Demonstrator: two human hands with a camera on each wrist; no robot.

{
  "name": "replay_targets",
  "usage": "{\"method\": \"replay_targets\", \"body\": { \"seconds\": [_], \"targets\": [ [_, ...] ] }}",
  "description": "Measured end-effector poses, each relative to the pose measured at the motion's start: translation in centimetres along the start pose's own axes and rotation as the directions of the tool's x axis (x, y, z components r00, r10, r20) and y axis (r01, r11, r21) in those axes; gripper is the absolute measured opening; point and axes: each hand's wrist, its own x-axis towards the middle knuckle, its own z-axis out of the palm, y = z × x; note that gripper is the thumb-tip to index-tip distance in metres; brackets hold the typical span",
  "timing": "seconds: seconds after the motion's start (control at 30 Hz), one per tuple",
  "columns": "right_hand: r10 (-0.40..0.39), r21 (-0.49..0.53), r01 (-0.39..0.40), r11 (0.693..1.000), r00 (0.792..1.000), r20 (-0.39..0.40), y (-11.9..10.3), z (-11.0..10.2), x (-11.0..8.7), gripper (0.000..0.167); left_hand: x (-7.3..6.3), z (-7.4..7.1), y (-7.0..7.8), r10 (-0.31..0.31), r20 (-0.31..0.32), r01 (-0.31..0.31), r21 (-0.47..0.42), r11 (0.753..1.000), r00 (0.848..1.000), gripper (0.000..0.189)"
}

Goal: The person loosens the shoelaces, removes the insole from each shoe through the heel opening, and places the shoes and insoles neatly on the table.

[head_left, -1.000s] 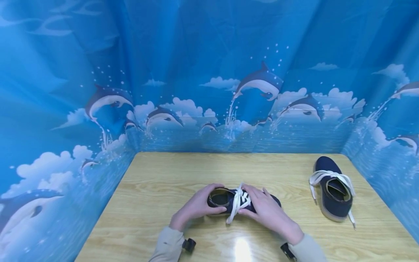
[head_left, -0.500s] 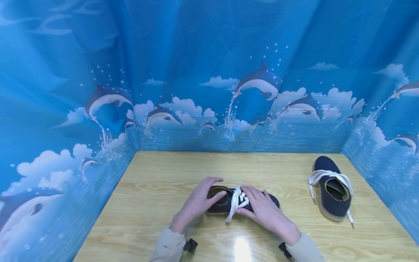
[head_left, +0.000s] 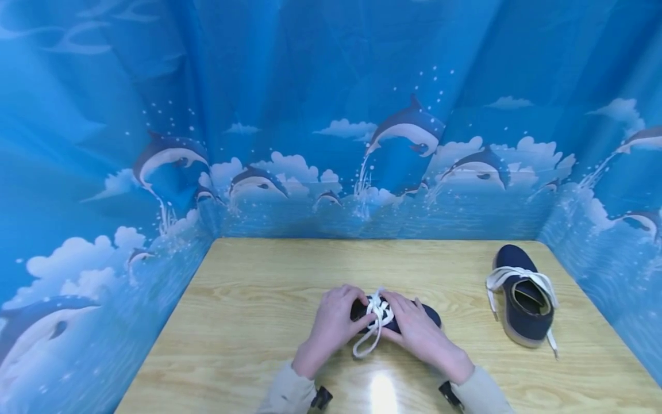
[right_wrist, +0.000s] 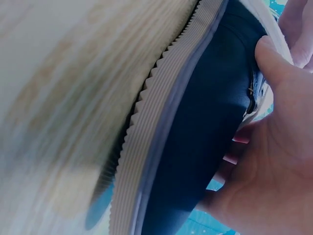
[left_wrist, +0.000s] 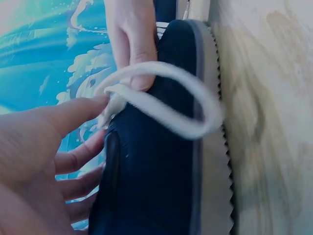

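A navy lace-up shoe lies at mid-table in the head view, its toe to the right. My right hand grips it over the front part, thumb on the near side and fingers over the top. The white shoelace is tied in a bow, one loop hanging toward me. My left hand pinches the lace at the knot between thumb and fingers, covering the heel end. In the left wrist view the lace loop arches over the shoe's side. Ridged pale sole edging shows in the right wrist view.
A matching navy shoe with its white lace tied stands at the right of the wooden table. A blue dolphin-print curtain rises behind and at both sides.
The left hand lifted away from the shoe's heel opening, then moved right onto the lace knot. The hanging lace now forms a rounder loop. The right hand stays almost where it was.
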Motion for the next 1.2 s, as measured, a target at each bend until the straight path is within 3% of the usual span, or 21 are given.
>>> {"method": "replay_targets", "body": {
  "seconds": [0.37,0.5,0.6,0.77,0.9,1.03,1.13,1.2],
  "targets": [
    [0.045,0.042,-0.046,0.998,0.999,0.024,0.1,0.0,0.1,0.085,0.2,0.1,-0.1,-0.022,-0.086,0.017,-0.057,0.998,0.996,0.009],
    [0.066,0.063,-0.068,0.996,0.997,0.042,0.2,0.1,0.2,0.09,0.5,-0.5,-0.4,-0.022,-0.128,0.004,-0.143,0.99,0.992,0.008],
    [0.078,0.074,-0.082,0.994,0.996,0.051,0.1,0.1,0.3,0.092,0.6,-0.8,-0.5,-0.03,-0.124,-0.001,-0.248,0.969,0.992,0.007],
    [0.079,0.077,-0.084,0.994,0.995,0.057,0.2,0.1,0.3,0.09,0.7,-1.1,-0.6,-0.058,-0.071,0.025,-0.396,0.918,0.996,0.007],
    [0.078,0.074,-0.082,0.994,0.996,0.048,0.1,0.1,0.3,0.089,0.7,-2.1,-0.8,-0.065,-0.012,0.054,-0.424,0.904,0.998,0.011],
    [0.075,0.078,-0.078,0.994,0.996,0.041,0.1,0.1,0.2,0.09,0.6,-3.5,-1.7,-0.027,0.113,0.068,-0.37,0.926,0.993,0.015],
    [0.073,0.076,-0.076,0.994,0.997,0.039,0.1,0.2,0.2,0.091,0.4,-4.6,-2.7,0.013,0.222,0.055,-0.299,0.953,0.975,0.018],
    [0.07,0.07,-0.072,0.995,0.997,0.036,0.2,0.2,0.2,0.091,0.3,-5.4,-3.1,0.014,0.257,0.058,-0.27,0.961,0.966,0.018]
  ]
}}
